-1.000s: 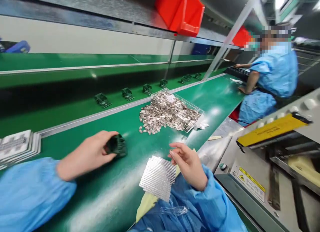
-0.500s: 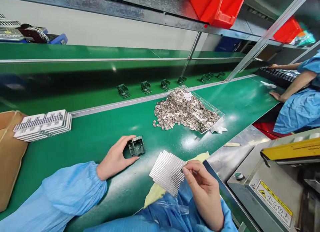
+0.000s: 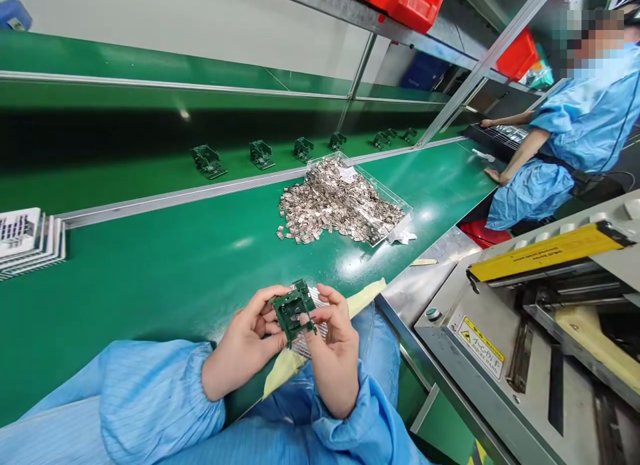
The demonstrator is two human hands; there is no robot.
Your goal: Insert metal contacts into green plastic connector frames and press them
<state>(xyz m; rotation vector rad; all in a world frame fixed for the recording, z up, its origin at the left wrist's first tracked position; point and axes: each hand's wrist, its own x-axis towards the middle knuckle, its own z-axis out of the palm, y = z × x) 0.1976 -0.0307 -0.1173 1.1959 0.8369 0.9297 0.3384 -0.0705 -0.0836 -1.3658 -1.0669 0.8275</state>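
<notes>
We sit at a long green bench with a grey machine to our right, red bins on a shelf overhead, and a co-worker in a blue smock farther along, one arm reaching to a dark rack. Out on the bench, a clear plastic tray holds a big heap of small metal pieces, with some spilling past its edge onto the green. A row of small green frames stands along the far ledge, and a stack of white trays lies at the left. Nearest us, our left hand and right hand are close together, both curled narrowly around a single green frame, holding it by its sides above the bench. A metal sheet sits partly hidden behind the frame, though we cannot tell whether a hand is also pinching it. As far as we can see, the heap remains large and the row of frames stands ready, but we cannot tell what has been fitted into the frame in our hands.
</notes>
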